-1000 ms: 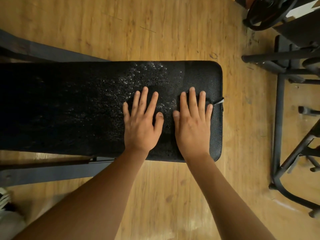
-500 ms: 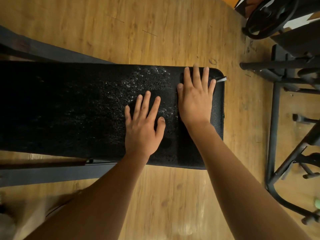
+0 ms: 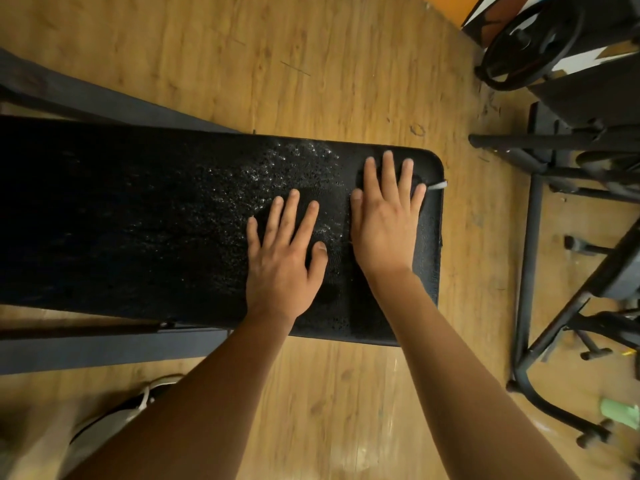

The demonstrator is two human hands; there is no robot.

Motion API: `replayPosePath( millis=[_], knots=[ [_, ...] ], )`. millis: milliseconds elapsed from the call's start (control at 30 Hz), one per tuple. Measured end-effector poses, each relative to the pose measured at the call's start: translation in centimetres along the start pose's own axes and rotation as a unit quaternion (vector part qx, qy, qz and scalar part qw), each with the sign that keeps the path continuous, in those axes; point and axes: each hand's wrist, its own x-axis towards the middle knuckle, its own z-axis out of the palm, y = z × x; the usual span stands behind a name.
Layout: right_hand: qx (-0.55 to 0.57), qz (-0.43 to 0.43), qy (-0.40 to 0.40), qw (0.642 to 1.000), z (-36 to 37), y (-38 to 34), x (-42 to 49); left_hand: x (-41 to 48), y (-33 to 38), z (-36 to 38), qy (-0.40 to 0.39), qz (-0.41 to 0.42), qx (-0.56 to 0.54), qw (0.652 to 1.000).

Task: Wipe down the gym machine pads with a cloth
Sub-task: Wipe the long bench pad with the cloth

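Note:
A long black bench pad [image 3: 138, 220] lies across the view, speckled with wet droplets [image 3: 298, 161] near its right end. My right hand [image 3: 384, 230] presses flat, fingers spread, on a black cloth [image 3: 417, 175] close to the pad's far right corner. A small grey tag [image 3: 438, 184] of the cloth sticks out past my little finger. My left hand [image 3: 280, 271] lies flat beside it on a darker patch [image 3: 332, 282] that looks like a second dark cloth; its edges are hard to tell from the pad.
The bench's dark frame [image 3: 104, 348] runs under the near edge. Black metal machine legs [image 3: 526, 271] stand right of the pad, a weight plate [image 3: 530, 39] at top right, a green bottle [image 3: 620, 412] on the wooden floor. My shoe [image 3: 114, 420] is at lower left.
My right hand slid its cloth away from me to the pad's far edge, then drew back slightly. My left hand stayed in place.

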Motion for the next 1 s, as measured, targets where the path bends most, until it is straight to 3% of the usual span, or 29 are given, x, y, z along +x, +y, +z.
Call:
replayPosePath(
  millis=[233, 633, 1000],
  knots=[
    [-0.020, 0.000, 0.011, 1.000, 0.0, -0.5, 4.4, 0.0, -0.2, 0.1, 0.004, 0.005, -0.005, 1.000],
    [-0.009, -0.013, -0.013, 1.000, 0.0, 1.1, -7.6, 0.0, -0.1, -0.1, -0.012, 0.002, -0.010, 1.000],
    [-0.025, -0.002, 0.013, 1.000, 0.5, 0.8, -8.1, 0.0, -0.3, -0.3, -0.031, 0.000, -0.017, 0.999]
  ],
)
